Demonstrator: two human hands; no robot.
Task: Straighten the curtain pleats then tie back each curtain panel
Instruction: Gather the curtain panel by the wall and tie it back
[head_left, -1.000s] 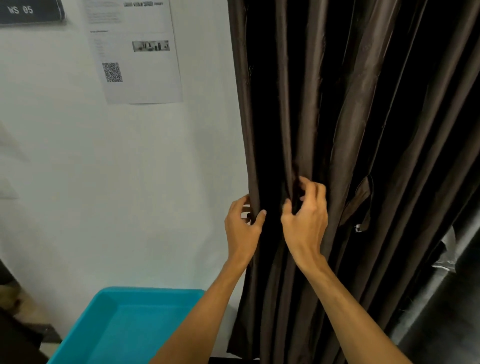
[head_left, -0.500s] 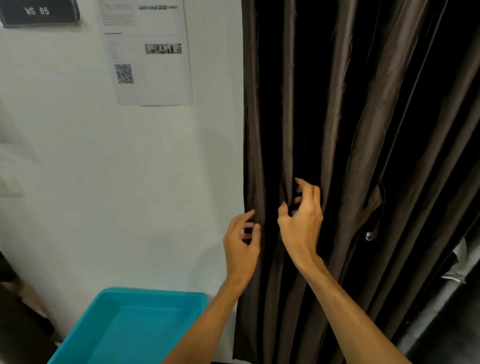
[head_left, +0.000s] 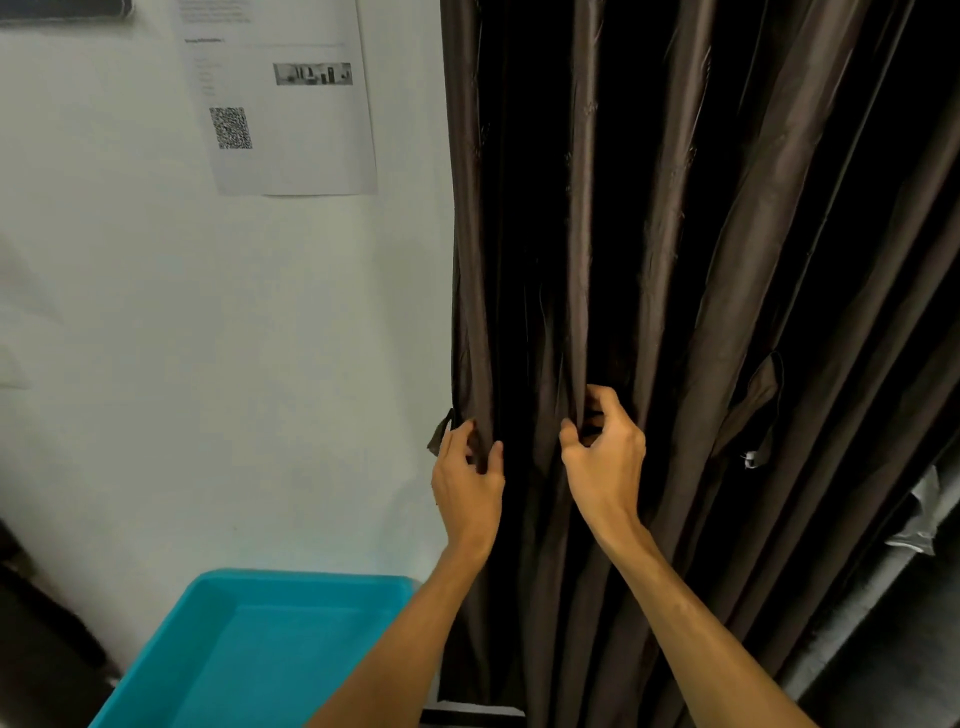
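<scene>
A dark brown curtain hangs in long pleats over the right half of the view. My left hand pinches the curtain's left edge pleat between thumb and fingers. My right hand pinches the neighbouring pleat a little higher, fingers curled round the fold. A matching fabric tie-back strap hangs loose on the curtain at the right, with a small white fastener at its lower end. A short fabric tab sticks out at the curtain's left edge, just above my left hand.
A white wall lies left of the curtain, with a printed sheet bearing a QR code taped to it. A turquoise plastic bin stands below on the left. Grey crumpled material shows at the lower right.
My left hand moved from hovering by the edge to pinching the edge pleat. My right hand stays on its pleat. The camera view shifted slightly downward and the hands spread apart.
</scene>
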